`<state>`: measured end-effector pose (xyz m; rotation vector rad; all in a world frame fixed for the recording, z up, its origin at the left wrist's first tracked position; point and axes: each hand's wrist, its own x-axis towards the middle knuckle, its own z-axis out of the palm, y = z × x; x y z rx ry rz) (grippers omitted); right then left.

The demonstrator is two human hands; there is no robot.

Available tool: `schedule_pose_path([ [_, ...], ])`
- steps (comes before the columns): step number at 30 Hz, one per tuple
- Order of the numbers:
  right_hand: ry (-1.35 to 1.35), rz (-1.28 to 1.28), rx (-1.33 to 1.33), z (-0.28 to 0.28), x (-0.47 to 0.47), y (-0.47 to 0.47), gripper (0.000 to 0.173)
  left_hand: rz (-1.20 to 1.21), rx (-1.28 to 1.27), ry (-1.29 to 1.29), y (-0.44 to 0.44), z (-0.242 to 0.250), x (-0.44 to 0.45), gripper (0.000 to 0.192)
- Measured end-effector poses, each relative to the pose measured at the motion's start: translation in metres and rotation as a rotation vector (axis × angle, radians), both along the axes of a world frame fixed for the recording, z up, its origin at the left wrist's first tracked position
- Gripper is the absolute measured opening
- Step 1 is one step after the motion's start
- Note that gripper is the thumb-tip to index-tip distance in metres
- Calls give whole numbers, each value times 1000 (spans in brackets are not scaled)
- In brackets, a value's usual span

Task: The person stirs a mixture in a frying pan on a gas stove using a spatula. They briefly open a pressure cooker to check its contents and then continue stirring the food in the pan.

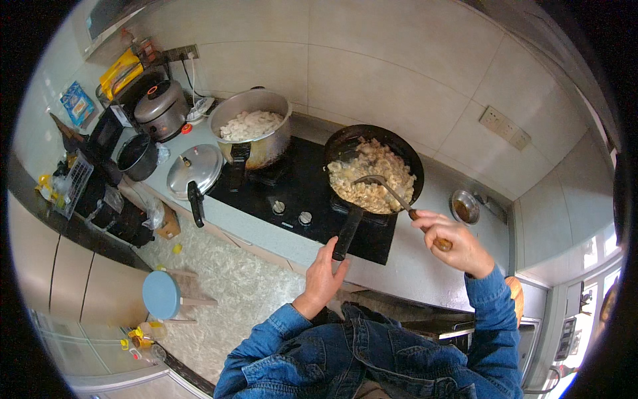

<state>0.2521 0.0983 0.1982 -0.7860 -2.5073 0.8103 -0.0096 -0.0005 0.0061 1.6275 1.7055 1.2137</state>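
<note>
A black wok (416,154) sits on the right burner of the black glass hob (319,184), holding chopped, pale food that looks like meat or egg. My right hand (456,244) grips the wooden handle of a metal spatula (394,192), its blade resting in the food. At the end of the wok's black handle (349,232) is my left hand (324,277), thumb and fingers apart around the tip; whether it grips firmly is unclear. An open pressure cooker pot (259,144) with white chunks inside stands on the left burner.
The pressure cooker lid (194,172) lies left of the hob, near a dark inner pot (137,157) and a rice cooker (162,109). On the right counter sits a small metal bowl (465,207) with brown contents. A blue-topped stool (161,295) stands on the floor.
</note>
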Motion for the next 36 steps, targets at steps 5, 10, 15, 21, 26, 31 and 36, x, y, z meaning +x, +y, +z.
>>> schedule_pose_path([
  [5, 5, 4, 33, 2, 7, -30, 23, 20, 119, 81, 3, -3, -1, 59],
  [10, -30, 8, 37, -5, 3, -42, 24, 17, 32, 27, 2, 1, -1, 55],
  [15, -18, 30, 39, -32, -5, -23, 20, 25, 9, 39, 2, 7, 0, 54],
  [21, 11, -59, -4, -71, -15, 8, 18, 40, 19, 61, 0, 7, 2, 55],
  [26, 121, -128, 33, -90, -17, 28, 19, 58, 36, 42, 1, 5, 3, 56],
  [31, 320, -297, -36, -72, 1, 26, 18, 55, -9, 61, 0, 5, 3, 57],
  [36, 332, -247, 11, -30, 31, -9, 17, 66, -15, 56, 0, 6, 4, 59],
])
